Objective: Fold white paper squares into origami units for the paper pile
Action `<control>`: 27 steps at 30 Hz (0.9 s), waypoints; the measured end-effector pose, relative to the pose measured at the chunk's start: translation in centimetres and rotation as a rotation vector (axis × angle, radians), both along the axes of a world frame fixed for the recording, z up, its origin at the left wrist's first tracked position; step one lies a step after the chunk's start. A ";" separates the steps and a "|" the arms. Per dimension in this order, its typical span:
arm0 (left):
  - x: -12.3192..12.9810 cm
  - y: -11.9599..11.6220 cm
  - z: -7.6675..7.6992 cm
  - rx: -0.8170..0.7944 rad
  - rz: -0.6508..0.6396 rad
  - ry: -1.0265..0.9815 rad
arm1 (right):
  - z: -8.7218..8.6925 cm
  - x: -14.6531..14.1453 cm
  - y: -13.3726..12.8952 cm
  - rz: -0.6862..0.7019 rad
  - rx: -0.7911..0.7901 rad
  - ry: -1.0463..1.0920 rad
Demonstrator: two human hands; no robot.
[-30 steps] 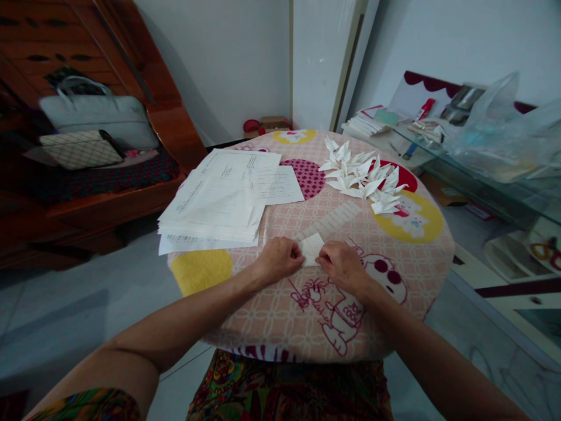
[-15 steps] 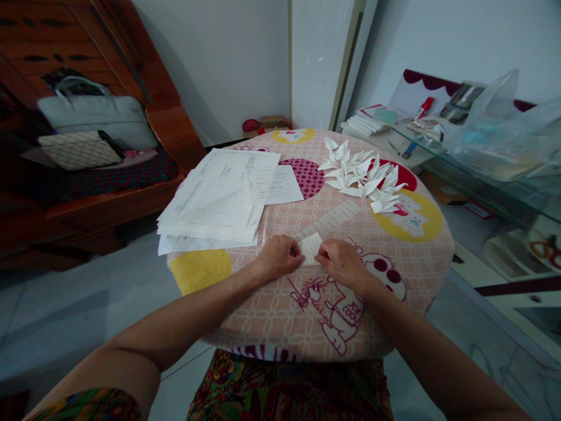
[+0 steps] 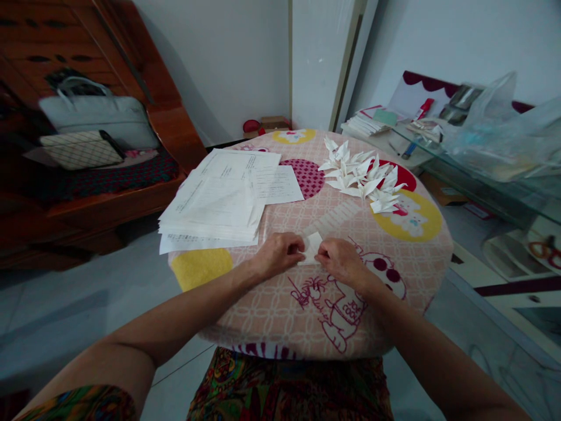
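A small folded piece of white paper [image 3: 312,248] lies on the patterned cloth of the round table [image 3: 263,310], between my two hands. My left hand [image 3: 281,253] pinches its left side, thumb and fingers curled together. On its right edge, the fingertips of my right hand [image 3: 338,258] are closed. Beyond them, several folded white paper pieces [image 3: 360,172] are heaped at the table's back right. A stack of printed sheets [image 3: 210,204] rests at the back left.
To the left stands a wooden seat [image 3: 166,134] with a grey handbag [image 3: 100,117] and a checked pouch [image 3: 81,149]. On the right a glass shelf [image 3: 482,175] carries a clear plastic bag [image 3: 491,134], close to a pile of papers [image 3: 366,121].
The fingers of my left hand have shifted slightly and parted a little at the paper's left side. My right hand has hardly moved.
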State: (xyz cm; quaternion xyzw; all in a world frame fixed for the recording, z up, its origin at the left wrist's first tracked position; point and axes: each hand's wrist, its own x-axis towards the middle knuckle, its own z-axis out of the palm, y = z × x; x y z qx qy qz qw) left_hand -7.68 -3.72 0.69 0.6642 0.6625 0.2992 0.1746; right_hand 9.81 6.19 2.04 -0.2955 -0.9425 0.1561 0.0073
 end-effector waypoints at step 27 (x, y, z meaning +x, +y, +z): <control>-3.1 -1.0 -0.9 0.227 -0.638 0.102 | -0.2 0.4 1.0 -0.010 -0.129 0.129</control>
